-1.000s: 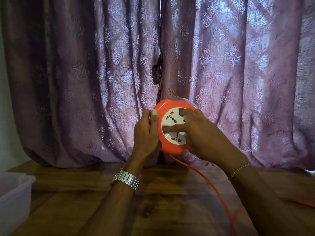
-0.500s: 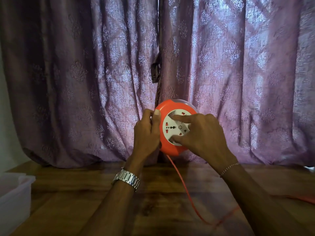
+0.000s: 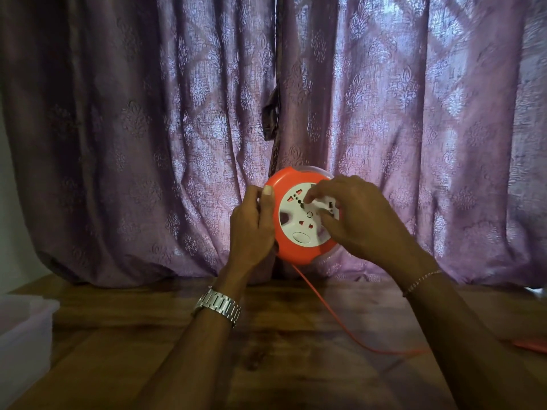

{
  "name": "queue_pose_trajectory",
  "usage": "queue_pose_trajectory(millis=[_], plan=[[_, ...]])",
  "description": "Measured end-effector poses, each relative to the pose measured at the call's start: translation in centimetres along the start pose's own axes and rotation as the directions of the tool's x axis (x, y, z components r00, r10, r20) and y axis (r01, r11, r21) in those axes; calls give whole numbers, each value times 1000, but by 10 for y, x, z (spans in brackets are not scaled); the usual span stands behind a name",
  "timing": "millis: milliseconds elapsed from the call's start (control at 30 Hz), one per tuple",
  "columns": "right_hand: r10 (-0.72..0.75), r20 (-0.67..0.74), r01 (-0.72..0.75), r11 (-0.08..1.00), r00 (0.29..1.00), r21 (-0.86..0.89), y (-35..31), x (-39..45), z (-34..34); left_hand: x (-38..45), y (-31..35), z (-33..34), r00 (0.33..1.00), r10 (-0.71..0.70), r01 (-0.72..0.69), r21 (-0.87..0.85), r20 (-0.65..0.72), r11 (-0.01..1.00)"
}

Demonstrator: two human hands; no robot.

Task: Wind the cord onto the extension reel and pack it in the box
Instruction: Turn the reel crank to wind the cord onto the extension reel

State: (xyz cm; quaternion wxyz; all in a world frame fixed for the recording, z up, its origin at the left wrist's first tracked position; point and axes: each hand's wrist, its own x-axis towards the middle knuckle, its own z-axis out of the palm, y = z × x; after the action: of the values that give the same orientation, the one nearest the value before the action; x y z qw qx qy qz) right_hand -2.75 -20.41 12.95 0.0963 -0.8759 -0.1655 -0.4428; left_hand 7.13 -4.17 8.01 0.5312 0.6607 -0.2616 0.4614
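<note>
A round orange extension reel (image 3: 291,250) with a white socket face (image 3: 299,223) is held upright above the wooden table (image 3: 266,344). My left hand (image 3: 251,229) grips its left rim, thumb on the front edge. My right hand (image 3: 358,220) has curled fingers on the white socket face, covering its right part. An orange cord (image 3: 331,315) hangs from the reel's bottom and runs across the table to the right, passing behind my right forearm.
A translucent white plastic box (image 3: 23,335) stands at the left edge of the table. Purple patterned curtains (image 3: 148,128) hang right behind the reel. An orange object (image 3: 532,346) lies at the far right edge.
The white socket face has turned under my right fingers, and my right hand has shifted on it. The slack cord on the table has swung and pulled shorter. My left hand stays on the rim.
</note>
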Motion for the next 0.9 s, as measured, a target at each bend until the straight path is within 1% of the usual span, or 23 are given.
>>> queue_pose_trajectory(millis=[67,133,200,333,433,533,600,667,733,800,867,900], plan=[[-96,159,100,995,983,-15,-3,0,-2,0,0,-1,1000,-3,3,-1,-1,1000],[-89,294,112,992,952,-60,-8,0,-1,1,1,-1,1000,-5,5,-4,2,1000],[-63,335,103,989,940,-103,-11,1,0,1,0,0,1000,-5,5,-4,1,1000],[-76,247,100,991,966,-85,-13,-1,2,2,0,-1,1000,-1,1,-20,-7,1000],[-54,170,75,990,984,-120,-11,-2,8,2,1,0,1000,1,-1,-19,-18,1000],[11,-18,-13,994,1000,-112,-11,-6,12,3,3,0,999,-2,2,-10,-49,1000],[63,-162,-81,991,985,-108,-12,-7,17,4,3,0,999,-3,3,-11,-54,1000],[88,-253,-121,985,964,-120,-14,-6,24,4,3,-1,999,-7,6,-16,-51,1000],[93,-279,-139,979,956,-150,-15,-6,27,3,3,-2,999,-17,16,-21,-46,1000],[68,-285,-138,962,956,-234,-14,-6,27,4,3,-3,999,-30,29,-31,-42,999],[12,-284,-98,951,959,-292,-12,-6,23,5,3,-3,998,-39,38,-40,-39,999],[-26,-293,-64,955,956,-291,-11,-4,21,5,3,-4,998,-42,40,-44,-41,998]])
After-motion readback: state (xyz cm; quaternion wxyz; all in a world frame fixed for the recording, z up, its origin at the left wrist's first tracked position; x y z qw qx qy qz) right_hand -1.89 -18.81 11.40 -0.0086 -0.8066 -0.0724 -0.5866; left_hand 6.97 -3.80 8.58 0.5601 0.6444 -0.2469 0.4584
